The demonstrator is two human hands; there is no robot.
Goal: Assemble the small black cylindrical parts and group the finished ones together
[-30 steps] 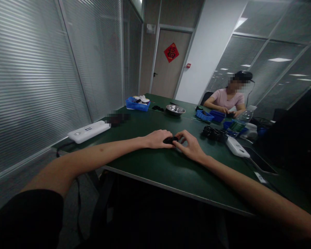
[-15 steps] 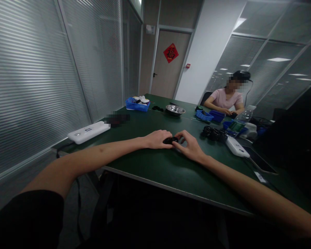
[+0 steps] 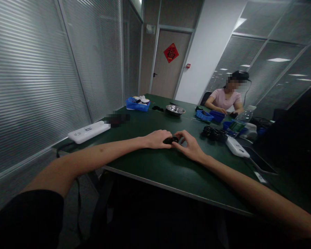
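Both of my hands meet over the green table at a small black part (image 3: 168,140) with a round end, too small to name. My left hand (image 3: 158,139) is closed on it from the left, the thumb along its near side. My right hand (image 3: 189,147) curves round the round end at the right, thumb and index finger pinching it. The fingers hide much of the part. To the right of my right hand lies a cluster of several black round parts (image 3: 214,133).
A steel bowl (image 3: 175,110) and blue baskets (image 3: 137,104) stand farther back. White power banks (image 3: 89,132), a bottle (image 3: 241,121) and a dark tablet (image 3: 259,159) flank my arms. A person in pink (image 3: 226,98) sits across the table's far right.
My hands stay almost where they were on the black part. Across the table, the other person's hand has shifted slightly left.
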